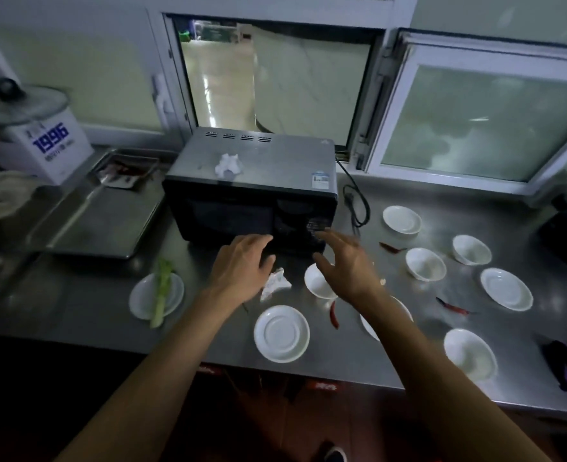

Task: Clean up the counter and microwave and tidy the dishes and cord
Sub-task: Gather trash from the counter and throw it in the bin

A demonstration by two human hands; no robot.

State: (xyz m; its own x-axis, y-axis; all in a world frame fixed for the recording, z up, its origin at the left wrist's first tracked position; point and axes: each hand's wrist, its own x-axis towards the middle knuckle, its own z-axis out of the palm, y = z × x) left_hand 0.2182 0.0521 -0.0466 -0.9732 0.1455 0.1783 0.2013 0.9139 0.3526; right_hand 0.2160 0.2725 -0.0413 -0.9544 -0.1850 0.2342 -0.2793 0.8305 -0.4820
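Step in hand, as judged: the start of clearing, both hands reaching toward the microwave (252, 191) front, nothing yet collected.

Near edge of the bench (358, 365): an upturned plate (281, 333) and a bowl (469, 353) toward the right. Further in, a plate with a celery stalk (162, 291) lies left of the arms.

Left hand (242, 271): grip apart, fingers loose, holding nothing, just beside a crumpled tissue (275, 282). Right hand (347, 261): grip apart, fingers spread, empty, above a small bowl (318, 281).

Red chillies (452, 307) and more bowls lie scattered over the right half.

The microwave stands mid-bench toward the far edge, door closed, dark front, grey top bearing a second tissue (228, 165). Its cord (357, 203) trails loose on the bench at its right side, unplugged.

Next move, as judged: pinch up the nearer tissue, then gather scraps before stacking dishes and coiling the cord.
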